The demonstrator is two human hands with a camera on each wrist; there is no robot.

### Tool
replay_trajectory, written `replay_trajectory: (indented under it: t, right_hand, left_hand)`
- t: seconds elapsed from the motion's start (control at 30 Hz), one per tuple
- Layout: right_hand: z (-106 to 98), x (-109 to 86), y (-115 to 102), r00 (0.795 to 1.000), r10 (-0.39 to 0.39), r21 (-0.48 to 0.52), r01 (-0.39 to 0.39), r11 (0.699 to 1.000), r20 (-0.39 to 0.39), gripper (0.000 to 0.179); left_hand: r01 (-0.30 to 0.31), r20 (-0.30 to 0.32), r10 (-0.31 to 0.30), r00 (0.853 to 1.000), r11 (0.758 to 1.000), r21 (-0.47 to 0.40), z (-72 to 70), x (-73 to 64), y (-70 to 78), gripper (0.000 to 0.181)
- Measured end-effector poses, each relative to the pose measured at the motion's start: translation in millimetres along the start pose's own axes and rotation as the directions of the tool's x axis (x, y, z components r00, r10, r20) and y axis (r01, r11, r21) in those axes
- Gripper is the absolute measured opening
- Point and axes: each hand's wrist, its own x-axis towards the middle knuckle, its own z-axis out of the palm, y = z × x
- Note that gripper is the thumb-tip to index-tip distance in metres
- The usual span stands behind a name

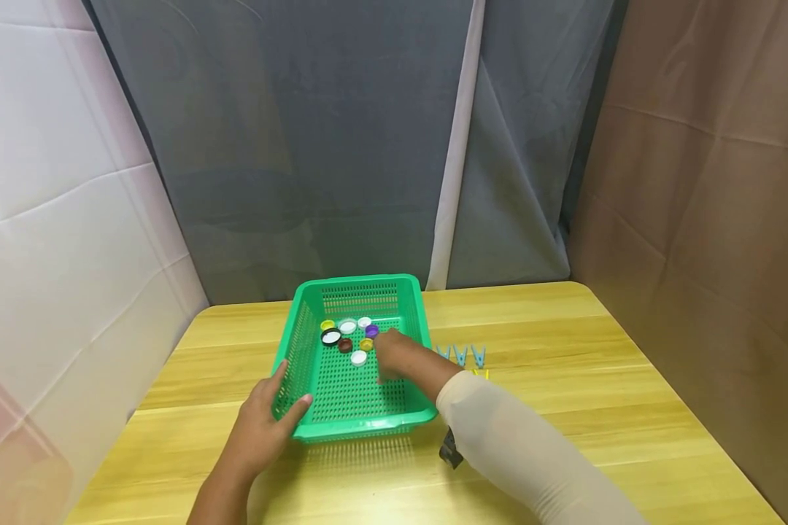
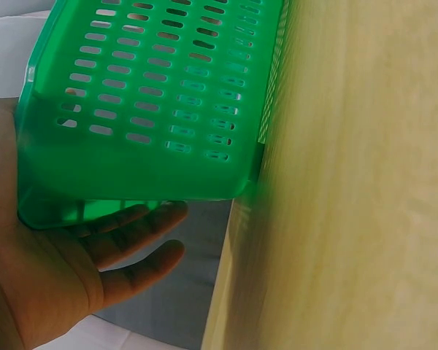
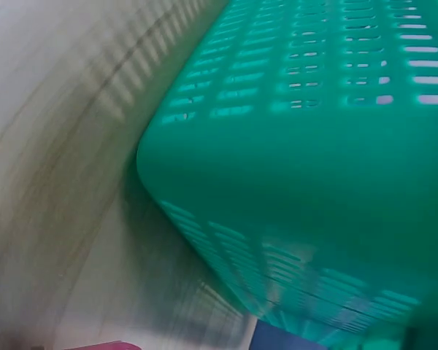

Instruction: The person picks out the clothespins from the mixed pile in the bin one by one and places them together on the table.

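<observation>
A green perforated plastic basket (image 1: 351,424) stands on the wooden table. Several small round caps lie on its floor: a purple cap (image 1: 371,331), a black-rimmed cap (image 1: 331,336), a dark red cap (image 1: 345,345), a white cap (image 1: 358,358), and other white and yellow ones. My left hand (image 1: 259,423) is at the basket's front left corner, palm against the rim, fingers and thumb fairly straight. Into the basket's right side reaches my right hand (image 1: 394,355), beside the purple and yellow caps. Its fingertips are hidden, so whether it pinches anything does not show.
Right of the basket lie three blue clothespins (image 1: 460,356) in a row, with something yellow (image 1: 481,373) partly hidden by the right arm. A black device (image 1: 450,449) shows under the right forearm. Grey curtain (image 1: 302,146) hangs behind the table.
</observation>
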Motion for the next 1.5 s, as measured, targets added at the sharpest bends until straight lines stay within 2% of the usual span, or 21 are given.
replay_trajectory:
  t: [0.13,0.27,0.5,0.67,0.9,1.07,1.33,1.43,1.5]
  right_hand:
    - [1,2.2,0,1.000,0.006,0.007,-0.006,1.000,0.031,0.064]
    - [0,5.7,4,0.997,-0.025,0.069,0.020,0.997,0.071,0.079]
    - [-1,8.4,10,0.987,-0.071,0.319,0.022,0.948,0.141,0.084]
    - [1,8.3,12,0.982,-0.100,0.383,0.033,0.923,0.158,0.082]
    - [2,7.8,12,0.981,-0.105,0.405,0.030,0.914,0.164,0.083]
    - [3,8.7,13,0.982,-0.096,0.446,0.014,0.895,0.163,0.088]
    - [2,9.8,14,0.981,-0.120,0.461,0.037,0.887,0.151,0.084]
    - [2,9.9,14,0.984,-0.121,0.439,0.050,0.897,0.134,0.075]
    - [3,9.9,13,0.986,-0.125,0.423,0.069,0.904,0.108,0.056]
  left_hand:
    - [0.000,-0.003,0.000,1.000,1.000,-0.004,0.4,-0.5,0.0,0.086]
    - [-0.006,-0.013,0.006,1.000,1.000,0.000,0.7,-0.5,-0.1,0.086]
    - [-0.004,-0.007,0.004,1.000,1.000,0.000,0.6,-0.2,0.4,0.086]
    - [-0.004,-0.008,0.004,1.000,1.000,-0.002,0.7,-0.3,-0.1,0.086]
    - [0.000,-0.007,0.000,1.000,1.000,0.001,0.6,-0.2,-0.2,0.086]
    - [0.012,0.006,-0.012,1.000,1.000,-0.007,0.6,-0.4,0.0,0.087]
    - [0.018,0.007,-0.018,1.000,1.000,-0.011,0.2,-0.4,1.3,0.087]
    - [0.016,0.005,-0.016,1.000,1.000,-0.011,0.2,-0.3,0.9,0.087]
    - [0.015,0.003,-0.015,1.000,1.000,-0.011,0.0,-0.4,1.2,0.087]
